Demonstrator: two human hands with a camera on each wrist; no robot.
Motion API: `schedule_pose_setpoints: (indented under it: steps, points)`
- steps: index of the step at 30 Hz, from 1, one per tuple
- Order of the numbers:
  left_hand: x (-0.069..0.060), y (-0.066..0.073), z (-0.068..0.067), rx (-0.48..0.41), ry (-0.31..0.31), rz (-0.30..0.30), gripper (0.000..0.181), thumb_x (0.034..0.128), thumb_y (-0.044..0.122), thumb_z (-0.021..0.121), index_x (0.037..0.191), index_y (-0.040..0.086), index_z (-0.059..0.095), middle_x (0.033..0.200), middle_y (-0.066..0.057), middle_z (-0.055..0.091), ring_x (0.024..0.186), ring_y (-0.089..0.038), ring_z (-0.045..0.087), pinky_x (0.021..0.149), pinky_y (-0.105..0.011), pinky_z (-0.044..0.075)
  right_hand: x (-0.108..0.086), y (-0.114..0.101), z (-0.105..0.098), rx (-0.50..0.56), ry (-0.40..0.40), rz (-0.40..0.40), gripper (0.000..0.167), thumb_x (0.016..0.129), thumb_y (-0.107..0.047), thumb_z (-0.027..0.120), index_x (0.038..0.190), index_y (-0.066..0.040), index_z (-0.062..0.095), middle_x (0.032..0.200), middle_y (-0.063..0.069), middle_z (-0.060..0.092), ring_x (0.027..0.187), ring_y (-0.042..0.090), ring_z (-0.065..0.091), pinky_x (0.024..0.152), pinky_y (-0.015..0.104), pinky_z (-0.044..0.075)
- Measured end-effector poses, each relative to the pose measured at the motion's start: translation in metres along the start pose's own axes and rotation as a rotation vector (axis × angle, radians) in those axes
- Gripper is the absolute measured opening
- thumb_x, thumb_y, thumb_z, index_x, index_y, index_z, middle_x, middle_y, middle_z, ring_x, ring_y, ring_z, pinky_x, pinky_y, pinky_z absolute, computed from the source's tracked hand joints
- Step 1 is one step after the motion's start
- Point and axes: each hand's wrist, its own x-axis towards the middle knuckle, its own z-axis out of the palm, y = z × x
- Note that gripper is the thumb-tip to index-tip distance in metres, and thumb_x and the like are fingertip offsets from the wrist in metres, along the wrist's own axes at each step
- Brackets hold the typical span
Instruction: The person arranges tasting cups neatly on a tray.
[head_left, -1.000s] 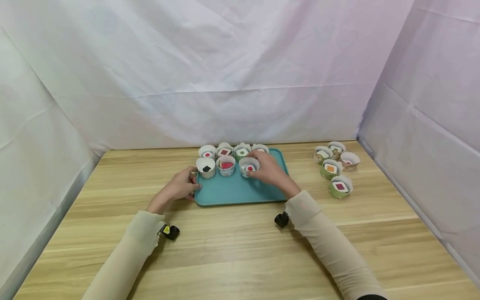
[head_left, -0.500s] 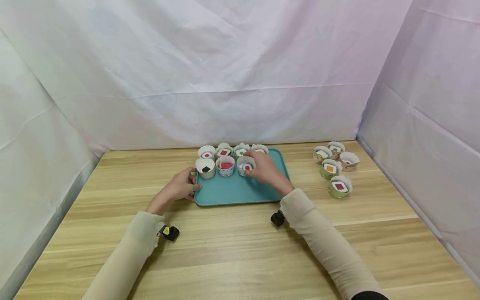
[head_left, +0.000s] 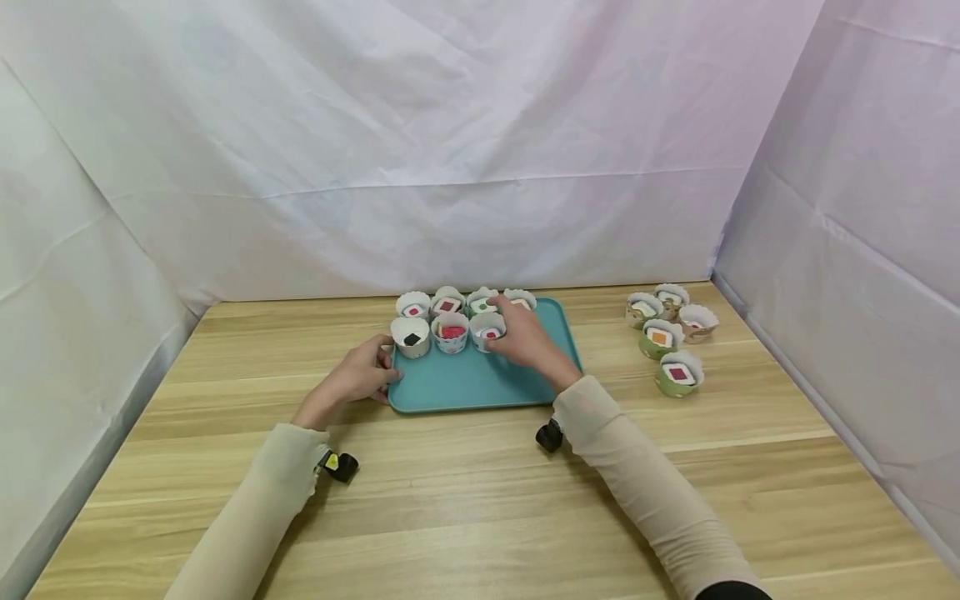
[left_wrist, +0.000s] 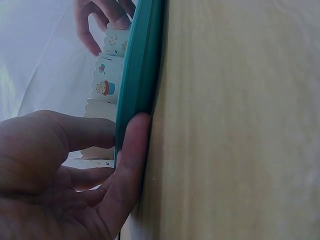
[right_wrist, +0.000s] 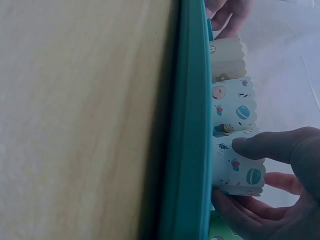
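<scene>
My left hand (head_left: 358, 372) grips the left edge of a teal tray (head_left: 472, 387), with its thumb and a finger on either side of the rim in the left wrist view. My right hand (head_left: 525, 335) pinches a patterned paper cupcake cup (right_wrist: 236, 167) between thumb and fingers. This cup holds a white piece with a red centre and stands on the tray, right against a patterned cup with red filling (head_left: 451, 335). Left of that is a cup with a black piece (head_left: 411, 340). Behind them runs a row of several more cups (head_left: 448, 305), partly hidden by my right hand.
Several filled paper cups stand in a group on the wooden table (head_left: 450, 500) to the right, among them a green cup with a dark red square (head_left: 679, 377) and one with an orange square (head_left: 662, 340). White cloth (head_left: 420, 225) hangs behind the table and along both sides.
My right hand has moved left a little with its cup, closing the gap to the cup with red filling. The left hand has stayed on the tray's edge.
</scene>
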Motion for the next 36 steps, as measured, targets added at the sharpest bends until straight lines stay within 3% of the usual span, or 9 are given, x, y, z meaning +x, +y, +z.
schedule_pose_setpoints:
  steps: [5, 13, 16, 18, 20, 24, 30, 36]
  points:
    - [0.0, 0.0, 0.0, -0.001, 0.001, 0.003, 0.06, 0.098, 0.0, 0.063, 0.151, -0.004, 0.035, 0.104, -0.016, 0.05, 0.075, -0.018, 0.057, 0.064, -0.035, 0.067, 0.001, -0.001, 0.001, 0.001, -0.004, 0.007, 0.073, 0.094, -0.018, 0.076, 0.156, -0.01, 0.04, 0.143, 0.018, 0.058, 0.118, 0.035, 0.059, 0.085, 0.046, 0.054]
    - [-0.001, -0.001, 0.001, -0.007, -0.003, 0.003, 0.062, 0.0981, 0.0, 0.063, 0.152, -0.005, 0.034, 0.105, -0.016, 0.049, 0.076, -0.018, 0.057, 0.064, -0.035, 0.067, 0.0, 0.0, 0.002, 0.01, -0.052, 0.017, 0.075, 0.094, -0.014, 0.075, 0.158, -0.013, 0.036, 0.128, 0.016, 0.064, 0.082, 0.024, 0.056, 0.064, 0.033, 0.046]
    - [-0.001, -0.001, 0.001, -0.004, -0.001, 0.003, 0.062, 0.0982, 0.0, 0.063, 0.152, -0.005, 0.034, 0.105, -0.016, 0.049, 0.076, -0.018, 0.057, 0.064, -0.035, 0.067, -0.001, -0.001, 0.001, 0.026, -0.067, 0.026, 0.078, 0.094, -0.013, 0.075, 0.16, -0.014, 0.034, 0.122, 0.015, 0.065, 0.075, 0.025, 0.056, 0.063, 0.034, 0.048]
    - [-0.001, -0.002, 0.001, -0.002, -0.001, 0.005, 0.062, 0.0983, 0.001, 0.063, 0.153, -0.005, 0.034, 0.105, -0.016, 0.049, 0.076, -0.018, 0.057, 0.064, -0.035, 0.067, -0.002, -0.001, 0.001, 0.017, -0.067, 0.027, 0.079, 0.094, -0.013, 0.076, 0.16, -0.014, 0.033, 0.129, 0.016, 0.063, 0.084, 0.028, 0.06, 0.07, 0.038, 0.052]
    - [0.0, -0.001, 0.0, -0.003, 0.001, 0.004, 0.062, 0.0983, 0.001, 0.063, 0.153, -0.004, 0.034, 0.105, -0.016, 0.049, 0.076, -0.019, 0.057, 0.064, -0.035, 0.067, -0.004, 0.0, 0.0, 0.003, -0.06, 0.018, 0.081, 0.093, -0.014, 0.077, 0.161, -0.012, 0.032, 0.141, 0.018, 0.058, 0.105, 0.034, 0.063, 0.084, 0.045, 0.056]
    - [0.0, -0.001, 0.0, -0.003, 0.003, 0.0, 0.062, 0.0981, 0.001, 0.063, 0.152, -0.004, 0.034, 0.105, -0.016, 0.049, 0.076, -0.019, 0.056, 0.064, -0.035, 0.067, -0.008, 0.002, -0.003, -0.017, -0.046, 0.007, 0.085, 0.091, -0.015, 0.079, 0.161, -0.01, 0.031, 0.159, 0.018, 0.044, 0.141, 0.039, 0.046, 0.11, 0.057, 0.05]
    - [0.0, 0.0, 0.0, -0.006, 0.0, 0.0, 0.062, 0.0982, 0.0, 0.063, 0.153, -0.003, 0.034, 0.105, -0.016, 0.049, 0.075, -0.018, 0.056, 0.064, -0.035, 0.067, -0.016, 0.003, -0.012, -0.016, -0.031, 0.017, 0.085, 0.09, -0.016, 0.08, 0.161, -0.012, 0.032, 0.158, 0.016, 0.044, 0.138, 0.037, 0.049, 0.107, 0.055, 0.052]
    - [0.001, 0.0, 0.0, 0.0, 0.003, -0.003, 0.062, 0.0984, 0.001, 0.063, 0.153, -0.003, 0.034, 0.104, -0.015, 0.049, 0.075, -0.018, 0.056, 0.064, -0.035, 0.067, -0.03, 0.002, -0.022, -0.001, 0.021, 0.0, 0.088, 0.09, -0.015, 0.08, 0.161, -0.011, 0.029, 0.152, 0.023, 0.045, 0.134, 0.038, 0.052, 0.099, 0.054, 0.056]
